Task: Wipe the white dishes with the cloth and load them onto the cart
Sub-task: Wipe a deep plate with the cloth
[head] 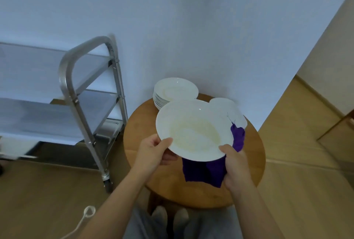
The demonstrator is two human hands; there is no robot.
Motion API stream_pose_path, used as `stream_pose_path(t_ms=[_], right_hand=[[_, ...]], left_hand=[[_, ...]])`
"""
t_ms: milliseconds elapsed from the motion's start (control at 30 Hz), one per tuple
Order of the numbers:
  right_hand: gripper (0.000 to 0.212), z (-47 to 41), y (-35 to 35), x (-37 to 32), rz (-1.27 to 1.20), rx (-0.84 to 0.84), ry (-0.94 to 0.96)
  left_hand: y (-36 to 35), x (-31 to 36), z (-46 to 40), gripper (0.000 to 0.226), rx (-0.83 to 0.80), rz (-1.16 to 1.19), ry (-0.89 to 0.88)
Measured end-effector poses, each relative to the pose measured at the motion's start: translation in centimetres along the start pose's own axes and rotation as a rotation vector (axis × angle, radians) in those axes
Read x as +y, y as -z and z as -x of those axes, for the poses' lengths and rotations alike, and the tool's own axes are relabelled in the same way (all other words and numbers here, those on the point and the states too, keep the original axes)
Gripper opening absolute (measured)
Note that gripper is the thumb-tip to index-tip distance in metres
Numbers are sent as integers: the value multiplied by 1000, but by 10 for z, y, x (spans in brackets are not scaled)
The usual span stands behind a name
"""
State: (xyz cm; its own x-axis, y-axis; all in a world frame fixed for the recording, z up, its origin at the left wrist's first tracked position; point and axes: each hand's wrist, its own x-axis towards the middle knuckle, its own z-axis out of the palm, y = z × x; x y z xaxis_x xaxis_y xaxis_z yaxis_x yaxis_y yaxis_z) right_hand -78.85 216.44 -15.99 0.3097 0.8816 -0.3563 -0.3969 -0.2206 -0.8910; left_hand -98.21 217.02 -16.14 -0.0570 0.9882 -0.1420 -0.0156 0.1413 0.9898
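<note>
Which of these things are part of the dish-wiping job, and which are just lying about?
Part of the job:
- smeared white plate, gripped by left hand and right hand
- purple cloth, under the plate in the right hand
- stack of white plates
- steel cart

Just lying about:
- white cord on the floor
- round wooden table, only holding the plates

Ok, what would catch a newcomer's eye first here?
The white plate smeared yellowish, held up over the round wooden table by the left hand and right hand, with a purple cloth bunched beneath it. Behind stands a stack of white plates; the steel cart waits left.
</note>
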Motion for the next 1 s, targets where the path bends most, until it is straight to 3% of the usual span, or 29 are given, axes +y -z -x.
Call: stream_pose_path(t_ms=[100,267,367,467,600,633,700,767,867,933,1000], right_hand=[[26,16,20,19,2,15,-24],[27,34,43,39,20,9,-40],[23,41,49,44,89,-92,-53],[8,43,48,43,153,-78,-52],[53,44,43,27,174,200,26],[55,48,41,24,215,248,89],[33,62,32,20,335,249,246],[33,72,13,20,496,95,307],[50,54,-6,29,981,-39,293],[57,35,-15,36,1354,3,284],[59,24,-20,43,1550,50,298]], left_hand=[[3,-12,19,46,62,-75,104],[11,-28,32,39,-76,349,454],[16,-30,32,32,-153,659,478],[16,-33,34,33,-78,758,456],[13,-42,36,19,-7,812,375],[12,-42,36,16,20,828,357],[9,-43,35,15,69,861,337],[5,-43,35,15,89,872,330],[-5,-45,34,16,97,866,319],[-11,-46,33,16,124,828,315],[-14,-48,32,18,145,815,320]])
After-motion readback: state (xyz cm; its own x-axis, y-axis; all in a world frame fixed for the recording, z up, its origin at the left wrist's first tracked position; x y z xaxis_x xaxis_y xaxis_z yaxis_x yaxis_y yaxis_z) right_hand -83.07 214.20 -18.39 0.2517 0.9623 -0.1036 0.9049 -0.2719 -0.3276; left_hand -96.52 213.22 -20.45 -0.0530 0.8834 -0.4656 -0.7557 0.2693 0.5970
